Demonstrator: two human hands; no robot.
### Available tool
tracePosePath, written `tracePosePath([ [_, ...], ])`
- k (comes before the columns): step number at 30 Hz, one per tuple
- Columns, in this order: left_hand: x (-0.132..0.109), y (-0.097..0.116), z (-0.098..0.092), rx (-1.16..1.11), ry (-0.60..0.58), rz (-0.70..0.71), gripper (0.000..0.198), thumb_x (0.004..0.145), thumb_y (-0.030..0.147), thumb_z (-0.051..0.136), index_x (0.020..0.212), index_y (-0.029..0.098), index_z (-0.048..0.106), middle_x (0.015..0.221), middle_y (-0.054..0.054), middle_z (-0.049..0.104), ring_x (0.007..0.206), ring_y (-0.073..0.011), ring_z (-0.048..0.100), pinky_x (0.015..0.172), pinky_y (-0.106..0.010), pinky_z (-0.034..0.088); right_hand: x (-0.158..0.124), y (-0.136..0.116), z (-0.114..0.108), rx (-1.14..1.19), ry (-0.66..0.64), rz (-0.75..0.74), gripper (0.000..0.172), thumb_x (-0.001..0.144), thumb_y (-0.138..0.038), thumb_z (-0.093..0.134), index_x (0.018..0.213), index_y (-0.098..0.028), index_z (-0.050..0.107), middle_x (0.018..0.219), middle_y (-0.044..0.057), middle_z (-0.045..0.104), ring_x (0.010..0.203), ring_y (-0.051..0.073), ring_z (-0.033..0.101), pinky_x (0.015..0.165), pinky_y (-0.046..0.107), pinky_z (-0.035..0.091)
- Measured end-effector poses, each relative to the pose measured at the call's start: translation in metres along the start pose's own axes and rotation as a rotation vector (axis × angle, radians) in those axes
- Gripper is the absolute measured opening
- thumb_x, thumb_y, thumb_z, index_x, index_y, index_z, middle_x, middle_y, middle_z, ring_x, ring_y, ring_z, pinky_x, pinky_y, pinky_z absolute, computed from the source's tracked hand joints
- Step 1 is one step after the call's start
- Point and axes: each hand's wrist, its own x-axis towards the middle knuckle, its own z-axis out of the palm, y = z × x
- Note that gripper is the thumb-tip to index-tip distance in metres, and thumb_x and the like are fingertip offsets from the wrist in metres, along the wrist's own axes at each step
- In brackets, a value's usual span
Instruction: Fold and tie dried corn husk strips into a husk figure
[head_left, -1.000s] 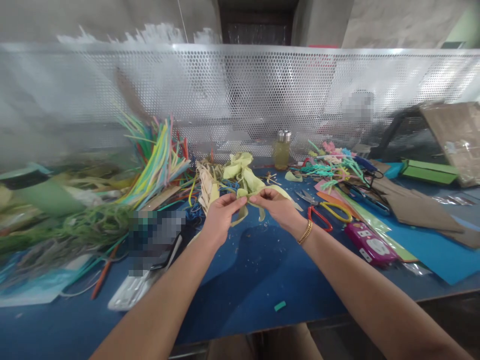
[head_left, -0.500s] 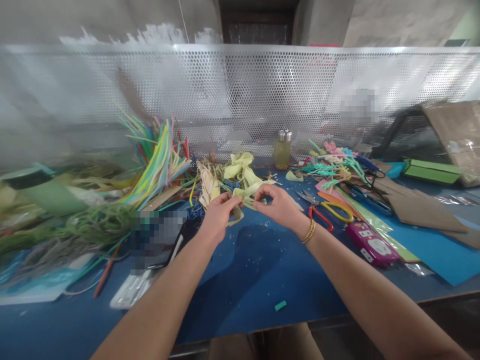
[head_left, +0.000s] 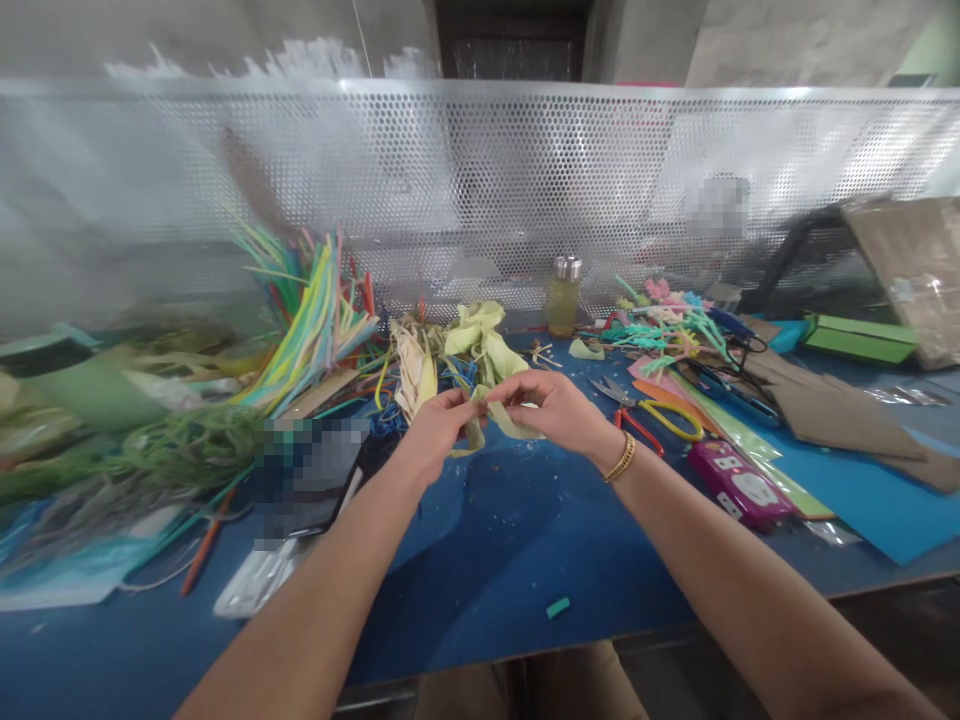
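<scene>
A pale green strip (head_left: 510, 424) is pinched between both hands above the middle of the blue table (head_left: 517, 560). My left hand (head_left: 439, 432) grips one part of it between thumb and fingertips, with a loose end drooping below. Close beside it, my right hand (head_left: 551, 408), with a gold bracelet at the wrist, pinches the same strip; the fingertips of the two hands nearly meet. Just behind lies a crumpled bundle of pale green strips (head_left: 487, 338), and cream folded strips (head_left: 410, 368) are to its left. Exactly how the strip is folded at my fingertips is hidden.
Scissors (head_left: 670, 420) with yellow and red handles and a purple case (head_left: 739, 487) lie to the right. A phone (head_left: 319, 490) is on the left, before coloured stems (head_left: 307, 320). Behind stand a bottle (head_left: 562, 302) and a perforated metal screen (head_left: 510, 180).
My right hand's fingertips have come in closer to those of my left hand on the strip. More of the strip now hangs below my right hand.
</scene>
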Motion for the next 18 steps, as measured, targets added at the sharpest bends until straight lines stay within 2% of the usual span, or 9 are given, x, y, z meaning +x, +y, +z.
tracePosePath([
  [3, -0.002, 0.001, 0.002, -0.063, -0.088, -0.076, 0.028, 0.058, 0.032, 0.076, 0.061, 0.017, 0.052, 0.059, 0.000, 0.060, 0.046, -0.0070, 0.045, 0.048, -0.022, 0.033, 0.002, 0.005, 0.007, 0.075, 0.129, -0.030, 0.007, 0.075, -0.023, 0.067, 0.080, -0.018, 0.069, 0.079, 0.003, 0.067, 0.072, 0.013, 0.060, 0.067, 0.027, 0.049],
  [6, -0.002, 0.001, 0.003, -0.072, -0.133, -0.114, 0.028, 0.057, 0.029, 0.077, 0.061, 0.016, 0.053, 0.059, 0.000, 0.059, 0.048, -0.0074, 0.047, 0.048, -0.021, 0.034, 0.003, 0.004, 0.007, 0.071, 0.246, -0.089, 0.012, 0.074, -0.029, 0.072, 0.073, -0.019, 0.065, 0.077, 0.001, 0.061, 0.071, 0.011, 0.055, 0.065, 0.027, 0.046],
  [8, -0.002, 0.001, 0.003, -0.050, -0.129, -0.128, 0.027, 0.058, 0.028, 0.077, 0.061, 0.017, 0.053, 0.057, 0.001, 0.058, 0.049, -0.0079, 0.049, 0.047, -0.020, 0.033, 0.003, -0.001, 0.004, 0.097, 0.294, -0.074, 0.016, 0.075, -0.031, 0.073, 0.074, -0.019, 0.063, 0.073, 0.000, 0.058, 0.064, 0.009, 0.051, 0.060, 0.025, 0.043],
  [12, -0.001, 0.001, 0.001, -0.018, -0.102, -0.158, 0.025, 0.062, 0.029, 0.075, 0.062, 0.017, 0.054, 0.057, 0.001, 0.058, 0.044, -0.0066, 0.045, 0.044, -0.020, 0.031, 0.002, -0.010, 0.000, 0.155, 0.311, 0.001, 0.018, 0.079, -0.035, 0.069, 0.082, -0.019, 0.062, 0.061, -0.003, 0.055, 0.054, 0.008, 0.047, 0.053, 0.024, 0.039],
  [15, -0.001, 0.001, 0.000, -0.035, -0.105, -0.163, 0.027, 0.064, 0.031, 0.076, 0.064, 0.016, 0.053, 0.058, 0.001, 0.059, 0.040, -0.0049, 0.041, 0.042, -0.020, 0.029, 0.000, -0.014, 0.000, 0.143, 0.325, -0.020, 0.019, 0.081, -0.037, 0.066, 0.084, -0.020, 0.060, 0.062, -0.004, 0.054, 0.054, 0.008, 0.049, 0.054, 0.023, 0.040],
  [18, -0.002, 0.001, 0.000, -0.109, -0.111, -0.163, 0.031, 0.063, 0.034, 0.079, 0.067, 0.017, 0.053, 0.060, 0.001, 0.059, 0.041, -0.0054, 0.043, 0.041, -0.020, 0.029, -0.001, -0.014, 0.003, 0.065, 0.287, 0.011, 0.019, 0.084, -0.038, 0.062, 0.082, -0.020, 0.058, 0.059, -0.005, 0.049, 0.052, 0.008, 0.044, 0.051, 0.023, 0.038],
])
